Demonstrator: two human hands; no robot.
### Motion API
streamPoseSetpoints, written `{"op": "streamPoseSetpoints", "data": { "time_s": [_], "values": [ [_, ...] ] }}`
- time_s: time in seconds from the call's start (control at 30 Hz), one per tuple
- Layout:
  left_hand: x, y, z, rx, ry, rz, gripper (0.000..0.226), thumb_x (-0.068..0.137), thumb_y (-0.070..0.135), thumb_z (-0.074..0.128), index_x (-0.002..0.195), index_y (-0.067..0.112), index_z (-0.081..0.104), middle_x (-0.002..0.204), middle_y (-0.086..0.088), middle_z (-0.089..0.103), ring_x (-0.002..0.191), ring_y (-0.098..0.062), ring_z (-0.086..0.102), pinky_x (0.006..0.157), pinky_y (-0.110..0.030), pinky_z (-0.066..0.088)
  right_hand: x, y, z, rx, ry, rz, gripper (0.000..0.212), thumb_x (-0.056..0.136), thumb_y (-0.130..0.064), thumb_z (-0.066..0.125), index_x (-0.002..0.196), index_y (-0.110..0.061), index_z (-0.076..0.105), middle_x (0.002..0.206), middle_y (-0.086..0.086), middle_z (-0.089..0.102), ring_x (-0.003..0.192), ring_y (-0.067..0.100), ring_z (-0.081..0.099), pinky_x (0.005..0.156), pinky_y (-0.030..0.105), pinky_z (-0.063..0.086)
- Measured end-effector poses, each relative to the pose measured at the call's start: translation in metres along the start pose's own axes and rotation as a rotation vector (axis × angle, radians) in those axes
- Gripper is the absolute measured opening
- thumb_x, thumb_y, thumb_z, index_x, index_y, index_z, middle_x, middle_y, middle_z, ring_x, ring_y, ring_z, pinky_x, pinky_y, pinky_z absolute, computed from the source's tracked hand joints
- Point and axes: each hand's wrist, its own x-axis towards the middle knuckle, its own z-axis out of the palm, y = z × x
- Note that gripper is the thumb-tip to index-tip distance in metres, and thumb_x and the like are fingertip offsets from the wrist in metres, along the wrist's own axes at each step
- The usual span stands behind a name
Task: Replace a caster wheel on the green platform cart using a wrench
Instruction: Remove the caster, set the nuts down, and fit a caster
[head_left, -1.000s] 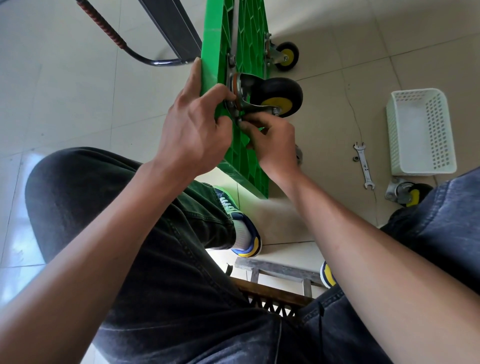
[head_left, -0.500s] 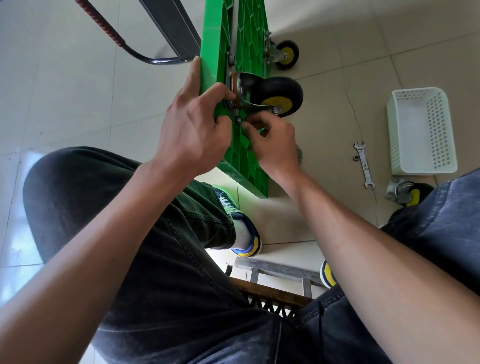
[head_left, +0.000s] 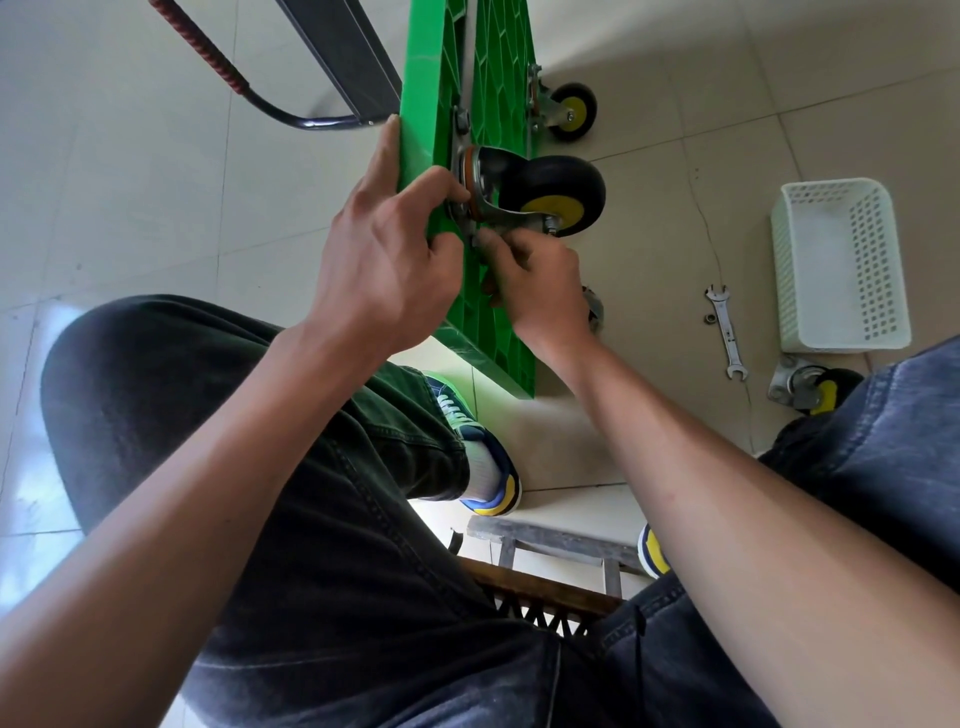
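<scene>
Black caster wheel (head_left: 550, 187) just above right hand's (head_left: 535, 286) grip.

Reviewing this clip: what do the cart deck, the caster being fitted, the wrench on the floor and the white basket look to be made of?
Cart deck: glossy green moulded plastic, judging by its ribbed honeycomb underside.
Caster: matte black tyre, probably rubber, on a yellow hub, likely plastic; its bracket is shiny grey metal.
Wrench: bright bare metal, likely steel.
Basket: white plastic, with perforated walls.
</scene>
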Motion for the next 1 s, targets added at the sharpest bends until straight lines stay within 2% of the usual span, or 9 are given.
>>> {"op": "streamPoseSetpoints", "data": {
  "time_s": [0.07,0.17,0.27,0.33,0.57,0.73,0.87,1.0],
  "values": [
    [0.000,0.000,0.000,0.002,0.000,0.002,0.034,0.080,0.020,0.041,0.102,0.007,0.064,0.128,-0.011,0.051,0.085,-0.025,0.053,0.062,-0.027,0.041,0.000,-0.001,0.000,-0.002,-0.006,-0.004,0.056,0.099,-0.049,0.049,0.068,-0.003,0.058,0.060,0.017,0.060,0.057,0.039,0.059,0.056,0.057,0.048],
    [0.000,0.000,0.000,0.005,0.007,-0.001,0.033,0.080,0.018,0.043,0.103,0.007,0.064,0.129,-0.011,0.050,0.085,-0.025,0.053,0.064,-0.028,0.040,-0.003,0.000,-0.001,-0.029,0.021,-0.020,0.046,0.102,-0.040,0.052,0.068,-0.008,0.056,0.060,0.013,0.059,0.056,0.036,0.059,0.054,0.056,0.049],
    [0.000,0.001,-0.001,-0.001,0.008,-0.004,0.035,0.080,0.019,0.042,0.104,0.008,0.065,0.130,-0.011,0.051,0.085,-0.025,0.054,0.062,-0.027,0.039,-0.007,0.000,-0.004,-0.048,0.048,-0.064,0.024,0.101,-0.034,0.057,0.085,-0.018,0.065,0.070,0.000,0.066,0.062,0.024,0.064,0.060,0.053,0.053],
    [-0.001,0.001,-0.001,0.000,0.007,-0.007,0.035,0.080,0.020,0.042,0.104,0.009,0.065,0.131,-0.011,0.051,0.085,-0.024,0.053,0.059,-0.024,0.036,-0.008,-0.001,-0.005,-0.057,0.054,-0.088,0.019,0.101,-0.030,0.059,0.096,-0.015,0.069,0.077,-0.005,0.067,0.066,0.018,0.064,0.064,0.049,0.053],
    [-0.001,0.000,0.000,-0.008,0.014,-0.012,0.033,0.079,0.017,0.044,0.103,0.008,0.065,0.130,-0.010,0.051,0.086,-0.024,0.053,0.064,-0.028,0.039,-0.011,-0.001,-0.004,-0.060,0.033,-0.132,0.018,0.099,-0.022,0.062,0.109,-0.012,0.073,0.081,-0.004,0.069,0.061,0.028,0.065,0.059,0.047,0.053],
    [-0.001,0.000,0.000,-0.005,0.007,-0.010,0.031,0.080,0.018,0.045,0.102,0.009,0.064,0.129,-0.010,0.050,0.085,-0.025,0.053,0.063,-0.030,0.043,-0.007,-0.002,-0.001,-0.010,0.033,-0.093,0.017,0.097,-0.024,0.064,0.103,-0.012,0.074,0.078,-0.009,0.067,0.071,0.019,0.068,0.067,0.049,0.057],
    [-0.001,-0.001,0.000,-0.005,0.005,-0.015,0.033,0.080,0.019,0.044,0.103,0.009,0.065,0.131,-0.010,0.050,0.086,-0.025,0.054,0.063,-0.031,0.046,-0.006,-0.007,0.000,-0.050,0.056,-0.065,0.022,0.096,-0.030,0.063,0.094,-0.012,0.076,0.074,-0.003,0.070,0.069,0.019,0.067,0.066,0.048,0.054],
    [-0.002,0.000,0.000,-0.002,0.010,-0.021,0.032,0.080,0.018,0.045,0.103,0.008,0.065,0.132,-0.010,0.050,0.088,-0.024,0.053,0.064,-0.028,0.039,0.003,-0.016,0.002,-0.075,0.035,0.033,0.041,0.091,-0.036,0.063,0.066,-0.004,0.067,0.058,0.015,0.061,0.060,0.037,0.061,0.060,0.054,0.052]
  ]
}}
